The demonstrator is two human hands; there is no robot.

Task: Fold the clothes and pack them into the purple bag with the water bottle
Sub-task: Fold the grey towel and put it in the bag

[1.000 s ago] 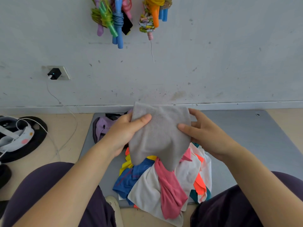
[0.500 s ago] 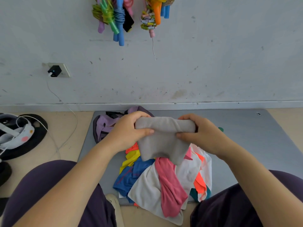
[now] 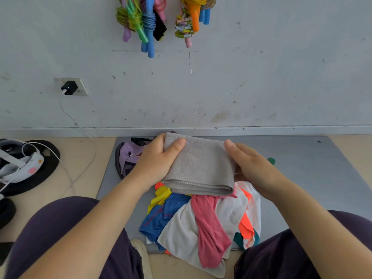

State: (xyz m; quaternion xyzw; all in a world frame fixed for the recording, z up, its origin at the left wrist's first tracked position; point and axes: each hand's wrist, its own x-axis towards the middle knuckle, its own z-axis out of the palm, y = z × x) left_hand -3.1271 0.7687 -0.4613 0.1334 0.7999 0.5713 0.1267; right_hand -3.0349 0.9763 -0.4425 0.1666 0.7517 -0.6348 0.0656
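Scuffed grey wall point(image 3: 261, 77) ran behind everything, with a bunch of bright skipping ropes point(image 3: 149, 23) hanging at the top, their upper ends cut off by the frame. Below it a grey mat point(image 3: 312, 178) lay on the floor. The purple bag point(image 3: 128, 156) sat at the mat's far left corner, more than half hidden behind the left hand point(image 3: 159, 160), so I could not tell whether it was open. I could not pick out the water bottle with any certainty.

Both hands held a folded grey cloth point(image 3: 199, 170) above the pile of clothes point(image 3: 203, 220). The left hand gripped its left edge, thumb on top and fingers tucked underneath out of sight. The right hand point(image 3: 251, 168) lay against the right edge with the thumb along the top; its fingers were mostly hidden under the fabric, and it seemed to pinch the cloth.

Half a second earlier the cloth had been bunched between curled fingers with a loose end hanging down; now it lay flatter and neater, a doubled rectangle with a hemmed fold facing the person.
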